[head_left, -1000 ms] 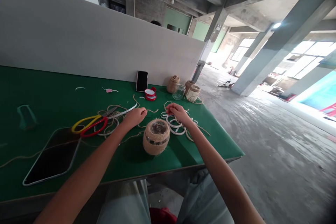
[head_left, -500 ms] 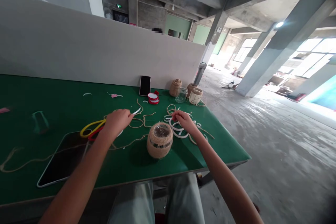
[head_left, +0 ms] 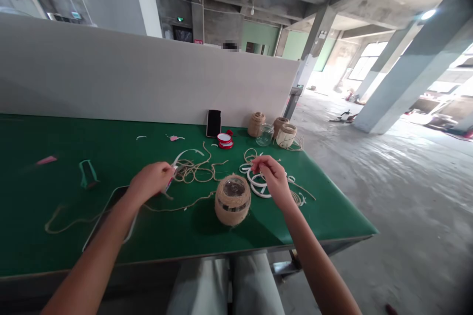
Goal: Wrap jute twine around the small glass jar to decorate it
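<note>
A jar wrapped in twine (head_left: pixel 232 209) stands upright near the front of the table, between my hands, with a dark band showing round its middle. My left hand (head_left: pixel 152 183) is closed on a thin white strip (head_left: pixel 184 152), which curves away over loose twine (head_left: pixel 192 171). A small red and white bit shows beneath its fingers, too small to name. My right hand (head_left: pixel 272 177) is pinched above white rings of tape (head_left: pixel 259 191), right of the jar; whatever its fingertips hold, if anything, is hidden. Neither hand touches the jar.
Behind are a phone (head_left: pixel 213 123), red-rimmed spools (head_left: pixel 225 141), a clear glass jar (head_left: pixel 264 136) and several wrapped jars (head_left: pixel 256 124). At left lie a tablet (head_left: pixel 127 234), partly under my left arm, and a green tape dispenser (head_left: pixel 88 175). A white partition (head_left: pixel 148 78) borders the table.
My left hand has moved left and nearer with the strip. The yellow and red scissors handles seen before are now out of sight. My right hand stays near the tape rings; the view has shifted.
</note>
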Motion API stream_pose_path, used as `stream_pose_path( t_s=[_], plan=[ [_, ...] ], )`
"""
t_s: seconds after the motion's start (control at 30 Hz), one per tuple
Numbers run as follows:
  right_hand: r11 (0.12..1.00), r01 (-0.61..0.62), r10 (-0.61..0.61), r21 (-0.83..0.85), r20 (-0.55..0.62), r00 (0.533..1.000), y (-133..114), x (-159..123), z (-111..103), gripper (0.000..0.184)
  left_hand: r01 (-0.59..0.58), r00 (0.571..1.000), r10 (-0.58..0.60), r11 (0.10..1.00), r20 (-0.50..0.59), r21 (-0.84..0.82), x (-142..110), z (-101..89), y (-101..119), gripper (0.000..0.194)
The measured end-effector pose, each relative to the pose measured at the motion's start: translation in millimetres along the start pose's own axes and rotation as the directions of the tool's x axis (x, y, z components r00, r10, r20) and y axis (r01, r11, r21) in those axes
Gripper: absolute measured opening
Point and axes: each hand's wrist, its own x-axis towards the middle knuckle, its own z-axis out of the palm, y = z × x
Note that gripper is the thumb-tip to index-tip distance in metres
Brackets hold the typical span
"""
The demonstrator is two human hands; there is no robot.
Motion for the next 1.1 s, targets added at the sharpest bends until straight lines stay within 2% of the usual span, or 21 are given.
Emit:
stream_pose_path(
  t_s=[0.13, 0.2, 0.27, 0.33, 0.4, 0.5, 0.67, 0.83, 1.0, 1.1],
  plan=[
    [0.999, -0.011, 0.012, 0.051, -0.016, 1.000, 7, -2, -3, 0.016, 0.065, 0.998, -0.063, 0.942, 0.016, -0.328, 12, -9.1, -10, 0.043],
    [0.998, -0.020, 0.023, 0.060, -0.046, 0.999, 13, -5, -6, 0.015, 0.049, 0.997, -0.069, 0.910, -0.033, -0.411, 15, -8.8, -13, 0.046],
    [0.998, -0.035, 0.038, 0.056, -0.067, 0.997, 19, -9, -11, 0.015, -0.002, 0.993, -0.044, 0.915, -0.106, -0.403, 16, -8.5, -12, 0.046],
    [0.997, -0.048, 0.052, 0.052, -0.073, 0.996, 24, -13, -15, 0.015, -0.045, 0.991, -0.006, 0.923, -0.131, -0.381, 12, -9.0, -7, 0.047],
    [0.998, -0.054, 0.057, 0.043, -0.081, 0.995, 28, -17, -18, 0.014, -0.086, 0.992, 0.041, 0.912, -0.120, -0.400, 6, -9.6, 1, 0.047],
    [0.999, -0.040, 0.043, 0.029, -0.094, 0.995, 29, -20, -18, 0.015, -0.131, 0.991, 0.108, 0.840, -0.074, -0.526, -3, -7.2, 12, 0.045],
    [1.000, 0.021, -0.020, 0.018, -0.070, 0.997, 24, -21, -12, 0.016, -0.173, 0.983, 0.161, 0.669, -0.087, -0.723, -11, 3.8, 17, 0.038],
    [0.993, 0.095, -0.101, -0.071, -0.090, 0.991, 14, -26, -1, 0.019, -0.213, 0.972, 0.204, 0.574, -0.114, -0.791, -15, 9.4, 21, 0.036],
    [0.961, 0.226, -0.250, -0.162, -0.144, 0.958, 0, -34, 12, 0.021, -0.225, 0.968, 0.221, 0.534, -0.122, -0.815, -21, 14.0, 30, 0.034],
    [0.947, 0.274, -0.297, -0.167, -0.128, 0.946, -8, -35, 15, 0.022, -0.250, 0.964, 0.217, 0.527, -0.156, -0.812, -27, 15.8, 34, 0.036]
  ],
)
